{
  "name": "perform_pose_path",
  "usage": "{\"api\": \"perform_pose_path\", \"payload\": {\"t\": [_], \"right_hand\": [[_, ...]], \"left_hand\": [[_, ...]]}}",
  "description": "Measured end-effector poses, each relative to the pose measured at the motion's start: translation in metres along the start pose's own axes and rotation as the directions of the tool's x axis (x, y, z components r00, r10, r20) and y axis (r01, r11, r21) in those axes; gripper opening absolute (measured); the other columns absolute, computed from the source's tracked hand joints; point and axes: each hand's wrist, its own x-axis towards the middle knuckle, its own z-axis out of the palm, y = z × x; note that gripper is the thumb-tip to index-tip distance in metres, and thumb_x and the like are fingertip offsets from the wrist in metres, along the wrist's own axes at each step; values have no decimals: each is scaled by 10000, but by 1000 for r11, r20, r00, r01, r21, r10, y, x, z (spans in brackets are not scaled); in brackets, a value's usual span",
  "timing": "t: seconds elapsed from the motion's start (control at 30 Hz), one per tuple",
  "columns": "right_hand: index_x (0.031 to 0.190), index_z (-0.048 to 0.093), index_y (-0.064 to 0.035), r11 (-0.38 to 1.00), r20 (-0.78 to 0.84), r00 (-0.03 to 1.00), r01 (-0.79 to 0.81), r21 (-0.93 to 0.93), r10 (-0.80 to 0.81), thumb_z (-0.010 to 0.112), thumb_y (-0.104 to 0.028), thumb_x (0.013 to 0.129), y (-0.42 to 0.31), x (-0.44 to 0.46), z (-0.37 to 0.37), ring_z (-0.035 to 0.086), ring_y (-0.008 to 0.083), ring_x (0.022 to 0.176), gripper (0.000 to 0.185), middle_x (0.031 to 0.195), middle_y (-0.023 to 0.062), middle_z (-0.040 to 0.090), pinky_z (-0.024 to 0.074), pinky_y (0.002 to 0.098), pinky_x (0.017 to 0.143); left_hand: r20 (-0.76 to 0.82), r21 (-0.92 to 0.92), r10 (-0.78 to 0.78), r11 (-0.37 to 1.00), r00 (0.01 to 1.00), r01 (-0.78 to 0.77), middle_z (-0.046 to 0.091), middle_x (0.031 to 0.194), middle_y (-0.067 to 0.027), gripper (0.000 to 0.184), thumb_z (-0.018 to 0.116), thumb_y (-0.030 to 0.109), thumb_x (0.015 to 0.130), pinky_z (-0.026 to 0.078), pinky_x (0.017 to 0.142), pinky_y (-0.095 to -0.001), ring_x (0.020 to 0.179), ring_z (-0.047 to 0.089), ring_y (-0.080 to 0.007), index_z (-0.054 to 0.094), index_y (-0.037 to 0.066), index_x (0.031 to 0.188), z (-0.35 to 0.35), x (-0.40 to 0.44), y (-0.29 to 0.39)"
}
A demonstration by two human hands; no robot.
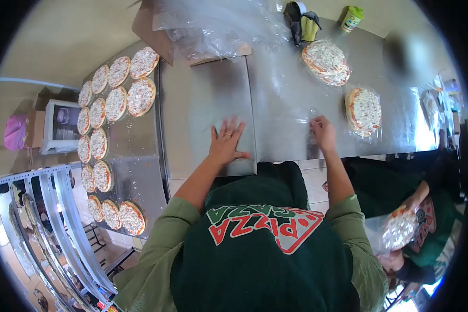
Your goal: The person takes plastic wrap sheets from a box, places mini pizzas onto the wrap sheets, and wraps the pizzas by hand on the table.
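My left hand [225, 142] lies flat on the steel table [203, 104], fingers spread, with a ring on one finger. To the right, my right hand [322, 134] is closed in a pinch at a clear plastic film [288, 122] on the table; its edges are hard to see. Right of that hand sits a stack of wrapped pizzas [364, 110] topped with white shreds. Farther back are more wrapped pizzas [325, 60], overlapping each other.
Several unwrapped pizzas [115, 104] lie on the left table. Clear plastic bags [218, 26] heap over cardboard at the back. A pouch [302, 26] and a green container [352, 19] stand behind. At right, a co-worker holds a wrapped pizza [399, 229]. A metal rack [62, 223] stands lower left.
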Motion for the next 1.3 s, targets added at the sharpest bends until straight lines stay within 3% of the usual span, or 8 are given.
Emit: {"api": "perform_pose_path", "payload": {"t": [0.17,0.37,0.5,0.63,0.8,0.9,0.97,1.3], "right_hand": [[1070,520,-12,763,-184,822,384,-519,-539,453,-62,778,-41,-8,-13,530,321,921,304,1013,179,527,420,400,843],[1210,466,-163,668,513,789,584,-460,-337,584,-158,786,-71,-42,65,455,323,1129,440,1232,162,451,482,436,803],[1357,279,-314,726,351,936,216,-653,38,844,-271,488,-49,-37,16,242,319,1290,1037,1441,110,138,400,630,800],[1357,280,-304,622,205,966,62,-781,160,696,-201,671,-53,-43,3,297,328,1263,809,1431,127,178,367,642,835],[1312,370,-225,578,232,972,174,-797,28,490,-201,836,-55,-34,53,367,307,1211,491,1342,133,322,404,512,872],[1271,417,-206,726,201,980,131,-675,10,468,-234,848,-71,-56,73,412,294,1164,427,1263,117,398,432,451,863],[1277,414,-205,685,76,991,128,-717,-106,491,-228,836,-70,-69,80,433,285,1137,448,1218,114,423,439,440,860],[1286,416,-200,788,156,988,100,-608,-5,481,-195,840,-72,-59,71,403,304,1180,451,1304,97,382,400,400,944]], "left_hand": [[83,54,-30,998,996,26,84,1449,-213,1085,732,581,520,120,989,-645,1341,47,-393,216,202,1396,-24,8,3],[-95,-96,228,967,969,-237,199,1429,-177,761,656,425,713,168,989,-621,1304,212,-368,329,151,1344,30,-9,-47],[144,80,33,996,989,-44,62,1465,-179,1107,758,508,541,136,987,-636,1342,99,-364,160,169,1408,-24,-27,-20],[272,140,-24,990,962,-15,-30,1458,-218,1296,808,526,413,106,992,-636,1346,10,-393,67,186,1420,-42,-20,-11],[-456,-217,50,962,889,-166,201,1400,-248,960,746,429,620,166,1034,-516,1304,163,-402,264,43,1354,-14,-39,-86],[-511,-780,-643,626,571,6,424,1197,-192,491,563,131,794,384,894,-375,1039,455,-279,393,-44,1221,-30,-85,-147],[-186,-939,-975,140,122,-313,487,1083,-167,421,527,125,809,435,801,-357,903,505,-268,436,-41,1185,-74,-111,-130],[12,-875,-883,-237,470,-422,463,1134,-169,453,478,195,826,406,843,-386,961,480,-286,411,-26,1215,-78,-113,-170]]}}
